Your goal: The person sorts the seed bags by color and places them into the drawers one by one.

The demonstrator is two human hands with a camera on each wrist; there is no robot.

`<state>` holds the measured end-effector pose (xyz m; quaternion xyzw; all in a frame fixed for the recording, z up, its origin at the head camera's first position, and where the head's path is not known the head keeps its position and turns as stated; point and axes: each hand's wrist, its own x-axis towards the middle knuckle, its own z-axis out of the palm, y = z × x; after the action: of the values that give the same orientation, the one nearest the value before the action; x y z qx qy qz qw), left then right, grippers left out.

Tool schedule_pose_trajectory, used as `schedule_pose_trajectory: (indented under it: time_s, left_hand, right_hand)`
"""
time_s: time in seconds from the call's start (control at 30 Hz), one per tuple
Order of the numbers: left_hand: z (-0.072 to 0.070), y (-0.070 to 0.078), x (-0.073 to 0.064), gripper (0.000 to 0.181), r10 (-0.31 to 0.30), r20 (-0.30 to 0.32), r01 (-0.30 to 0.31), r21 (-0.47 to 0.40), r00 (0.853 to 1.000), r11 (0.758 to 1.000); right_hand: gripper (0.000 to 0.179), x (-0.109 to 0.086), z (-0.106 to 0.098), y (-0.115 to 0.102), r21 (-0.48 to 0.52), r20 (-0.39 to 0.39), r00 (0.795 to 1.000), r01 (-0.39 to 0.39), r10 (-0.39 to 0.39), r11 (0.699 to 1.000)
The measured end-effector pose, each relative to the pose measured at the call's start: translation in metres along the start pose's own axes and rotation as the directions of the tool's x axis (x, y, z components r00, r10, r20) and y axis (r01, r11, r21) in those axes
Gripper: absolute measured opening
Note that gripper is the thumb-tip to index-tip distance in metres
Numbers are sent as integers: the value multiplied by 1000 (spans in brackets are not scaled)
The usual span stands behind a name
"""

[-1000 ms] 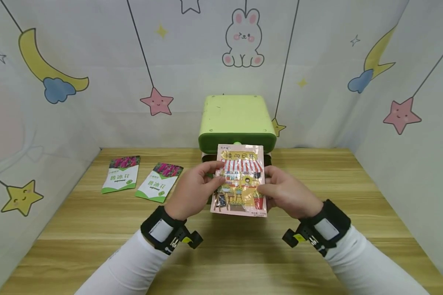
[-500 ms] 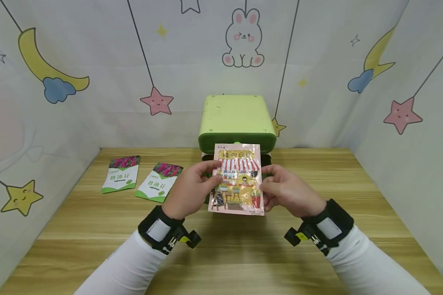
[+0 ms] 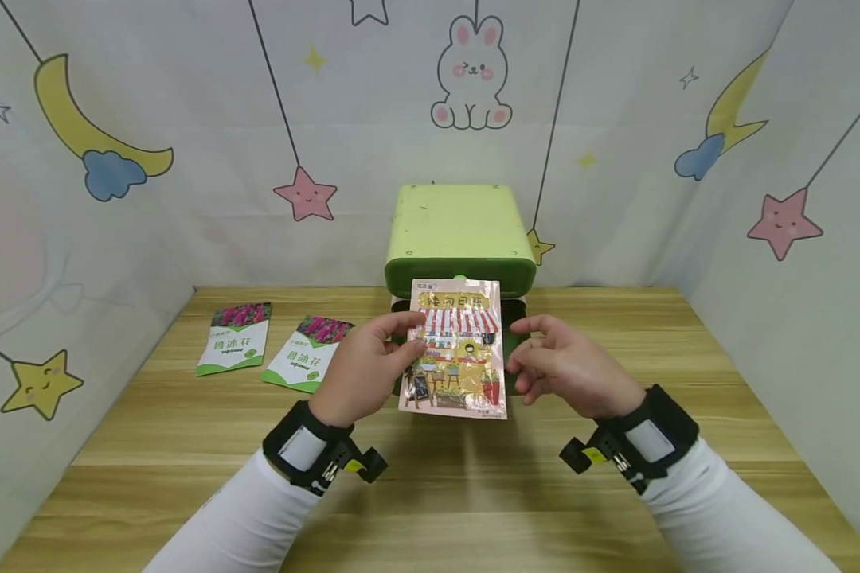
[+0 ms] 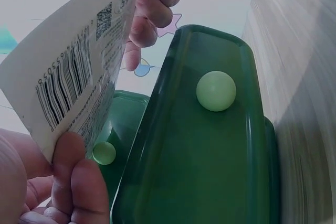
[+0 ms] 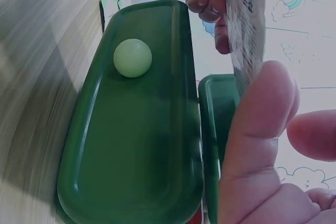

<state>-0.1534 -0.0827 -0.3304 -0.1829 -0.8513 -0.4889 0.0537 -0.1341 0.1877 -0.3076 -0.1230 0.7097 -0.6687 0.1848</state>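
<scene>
A pink seed packet (image 3: pixel 459 358) with a striped shop awning and printed characters is upright in front of the green drawer box (image 3: pixel 461 227). My left hand (image 3: pixel 361 366) pinches its left edge between thumb and fingers. Beside the right edge is my right hand (image 3: pixel 569 366), fingers loosely bent, with a gap to the packet. The barcode back of the packet (image 4: pixel 73 72) faces the left wrist camera. Behind the packet, a dark green drawer (image 4: pixel 189 150) with a round pale knob (image 4: pixel 216 91) stands pulled out; its inside is mostly hidden by the packet in the head view.
Two white-and-green seed packets with pink flowers, a left one (image 3: pixel 234 338) and a right one (image 3: pixel 308 354), lie on the wooden table (image 3: pixel 466 509) left of the box. A printed cloth (image 3: pixel 365 103) hangs behind and at both sides.
The packet has shifted slightly left with my left hand. My right hand has let go of its right edge and drawn a little to the right.
</scene>
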Motion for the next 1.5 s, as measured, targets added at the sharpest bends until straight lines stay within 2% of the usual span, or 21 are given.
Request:
schedule_pose_trajectory:
  time_s: [0.13,0.33,0.5,0.63,0.8,1.0,1.17,1.5]
  left_hand:
    - [-1,0,0,29,-4,-5,4,-2,1000,1000]
    - [-3,-1,-1,29,-6,-3,6,-2,1000,1000]
    - [-6,-4,-3,29,-10,-5,10,9,1000,1000]
    - [-8,-5,-4,29,-16,3,16,0,1000,1000]
    - [-9,-8,-6,28,-24,21,25,-29,999,999]
    - [-11,-9,-7,28,-44,32,45,-34,999,998]
    - [-11,-10,-7,27,-63,31,64,-23,998,998]
    - [-13,-12,-5,28,-83,35,83,4,996,997]
  right_hand:
    - [51,-1,-4,-1,3,-6,1000,5,-5,1000]
    - [41,-2,-10,-4,-69,-42,999,16,-18,997]
    - [39,-3,-16,-6,-142,-113,993,25,-41,990]
    - [37,-3,-21,-7,-225,-189,980,25,-69,974]
    - [35,-3,-28,-5,-331,-259,960,18,-109,943]
    - [40,-4,-36,-2,-436,-302,940,11,-158,900]
    - [51,-5,-43,0,-517,-341,928,-52,-149,855]
    - [74,-3,-50,6,-625,-374,919,-153,-123,765]
